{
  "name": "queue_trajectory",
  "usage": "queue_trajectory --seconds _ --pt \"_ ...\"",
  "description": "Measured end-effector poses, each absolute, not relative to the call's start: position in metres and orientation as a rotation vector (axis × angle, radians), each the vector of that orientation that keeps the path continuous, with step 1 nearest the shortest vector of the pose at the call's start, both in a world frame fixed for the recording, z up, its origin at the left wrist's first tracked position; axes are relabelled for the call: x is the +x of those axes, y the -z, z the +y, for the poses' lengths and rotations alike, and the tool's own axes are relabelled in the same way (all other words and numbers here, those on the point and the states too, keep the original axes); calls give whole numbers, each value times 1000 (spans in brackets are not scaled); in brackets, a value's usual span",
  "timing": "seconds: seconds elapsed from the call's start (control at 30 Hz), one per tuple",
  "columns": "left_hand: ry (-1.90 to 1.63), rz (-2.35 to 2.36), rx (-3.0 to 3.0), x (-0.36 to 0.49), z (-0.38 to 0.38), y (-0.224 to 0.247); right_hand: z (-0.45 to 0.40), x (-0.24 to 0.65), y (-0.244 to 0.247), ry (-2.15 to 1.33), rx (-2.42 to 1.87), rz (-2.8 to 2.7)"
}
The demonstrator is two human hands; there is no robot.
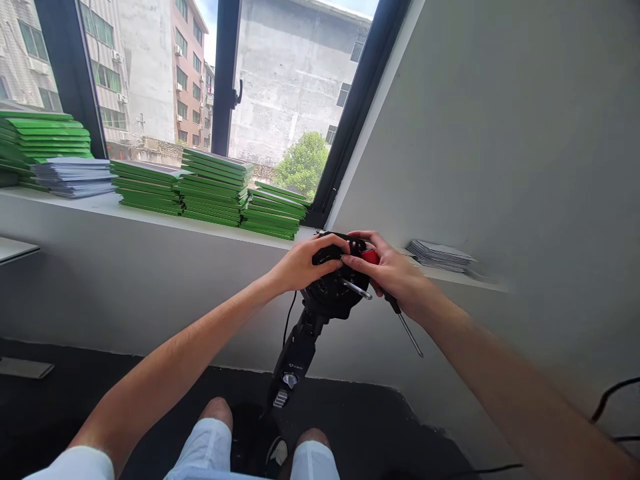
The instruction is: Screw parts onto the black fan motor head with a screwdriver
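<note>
In front of me stands a black fan (333,301) without a grille or blades, its round motor head tilted up on a black post. A bare metal shaft (357,289) sticks out of the head. My left hand (303,265) is closed at the head's upper part, thumb and fingers pinching near its rim; anything small between them is hidden. My right hand (403,280) meets it there, thumb and index finger at the same spot. Its other fingers keep a red and black screwdriver (409,332), tip pointing down. Lower on the post is a silver knob (289,380).
Green-edged stacks (215,190) line the white windowsill (165,225) behind the fan, with a white paper stack (75,177) at left. Another stack (440,256) lies on the ledge at right. A black cable (287,320) hangs beside the post. My legs flank the base.
</note>
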State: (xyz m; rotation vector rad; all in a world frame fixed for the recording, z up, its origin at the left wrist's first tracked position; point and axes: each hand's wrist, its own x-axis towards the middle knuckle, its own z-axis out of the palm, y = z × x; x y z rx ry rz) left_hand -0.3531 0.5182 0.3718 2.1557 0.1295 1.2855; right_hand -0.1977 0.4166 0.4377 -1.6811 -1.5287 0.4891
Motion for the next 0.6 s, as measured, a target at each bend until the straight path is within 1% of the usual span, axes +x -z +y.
queue_trajectory --seconds 0.23,0.47,0.6 --pt "-1393 191 2060 -351 516 -366 416 -204 -431 -415 -1701 -1518" --pt "-1319 75 2076 -356 526 -366 417 -207 -427 -387 -1688 -1505" --pt "-1355 154 2019 -354 524 -367 424 -200 -417 -362 -1645 -1536"
